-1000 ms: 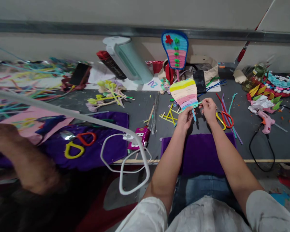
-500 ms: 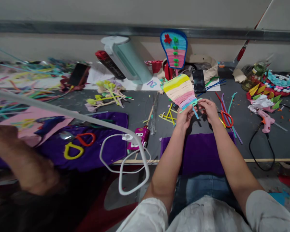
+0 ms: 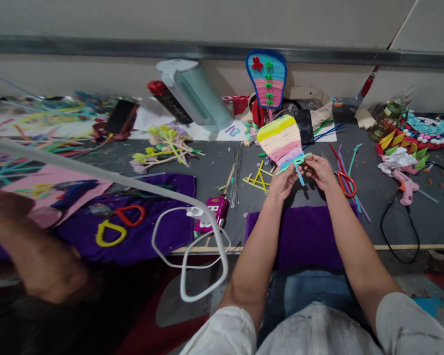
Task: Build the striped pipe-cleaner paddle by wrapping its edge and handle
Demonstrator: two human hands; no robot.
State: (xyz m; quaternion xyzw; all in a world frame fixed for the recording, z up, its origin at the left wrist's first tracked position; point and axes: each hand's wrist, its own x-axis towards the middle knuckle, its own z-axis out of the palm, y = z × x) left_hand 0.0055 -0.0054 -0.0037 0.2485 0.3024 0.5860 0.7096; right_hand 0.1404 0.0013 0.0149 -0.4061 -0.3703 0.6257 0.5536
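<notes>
A mint-green pipe cleaner (image 3: 299, 160) now crosses the neck of the striped, fan-shaped craft piece (image 3: 281, 139).

The piece is held up over the grey tabletop (image 3: 214, 170), yellow edge away from the person and blue stem (image 3: 301, 178) towards them. The left hand (image 3: 282, 183) has thumb and fingers closed on its narrow end; the right hand (image 3: 319, 171) pinches the pipe cleaner beside the stem, though its fingertips are partly hidden. The strand lies over the blue bands in a small, loose-looking crossing with ends sticking out, so it seems placed but not yet snug, and the work appears to be at the join of fan and stem. Red-handled scissors (image 3: 347, 185) lie just beside the right wrist, and yellow offcuts (image 3: 259, 177) near the left hand.
</notes>
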